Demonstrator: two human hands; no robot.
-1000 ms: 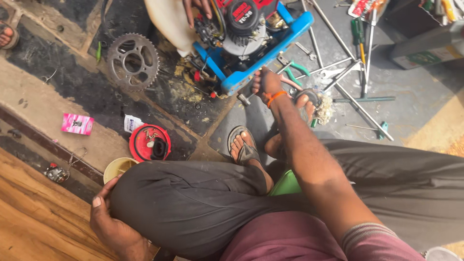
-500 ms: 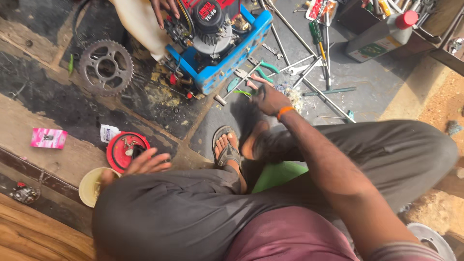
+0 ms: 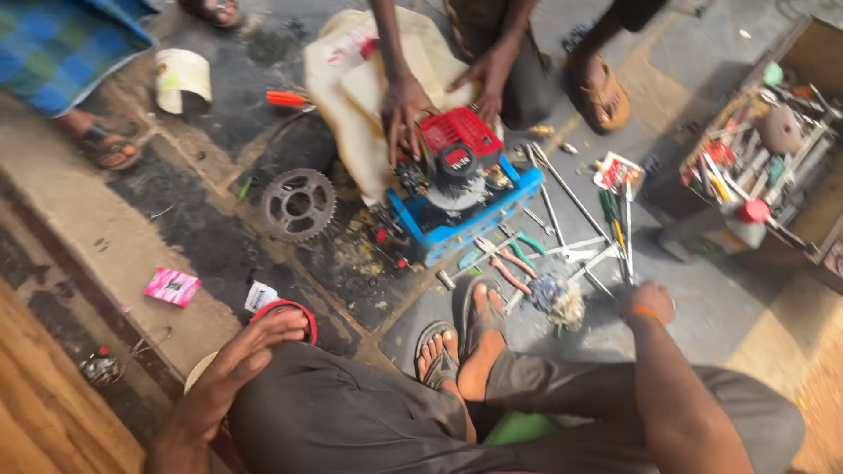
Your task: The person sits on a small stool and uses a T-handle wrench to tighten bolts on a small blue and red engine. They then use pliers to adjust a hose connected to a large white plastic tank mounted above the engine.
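Note:
My left hand [image 3: 250, 351] lies flat on my left knee, fingers spread and holding nothing, just beside a round red lid [image 3: 297, 309]. Out at the right, my right hand [image 3: 652, 300], with an orange band at the wrist, is curled over the floor at the near ends of some long metal tools [image 3: 625, 237]. Whether it grips one is hidden. A small engine [image 3: 461, 175] with a red cover and blue frame stands ahead of my feet. Another person's two hands [image 3: 404, 110] rest on the engine.
A toothed sprocket [image 3: 299, 204] lies left of the engine, with a pink packet [image 3: 173, 286] nearer the ledge. Pliers [image 3: 518, 254] and a frayed rag ball [image 3: 558, 300] sit by my sandalled feet. An open box full of tools [image 3: 764, 154] stands at the right.
My right hand has moved rightwards from the pliers to the long tools. My left hand has come up from beside my thigh onto my knee. The view has tilted up.

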